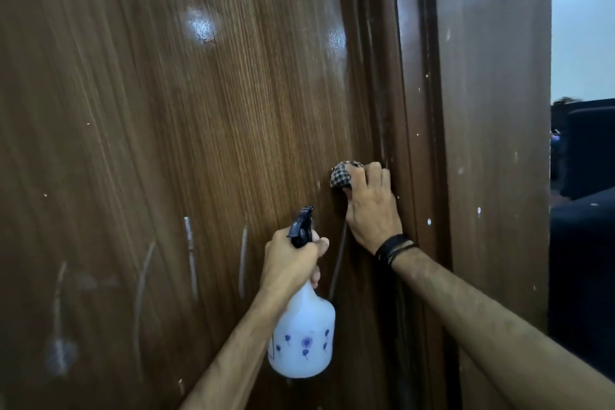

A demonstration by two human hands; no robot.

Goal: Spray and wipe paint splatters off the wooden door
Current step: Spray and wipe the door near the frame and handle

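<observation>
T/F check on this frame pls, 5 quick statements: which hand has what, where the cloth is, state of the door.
1. The left hand grips the spray bottle by its neck. True.
2. The right hand is empty. False: it presses a checkered cloth against the door.
3. The cloth is at the door's right edge, by the frame. True.
4. The bottle is solid black. False: only its trigger head is dark; the body is translucent white with small purple marks.
5. The door is free of marks. False: pale streaks and specks show on its lower part.
</observation>
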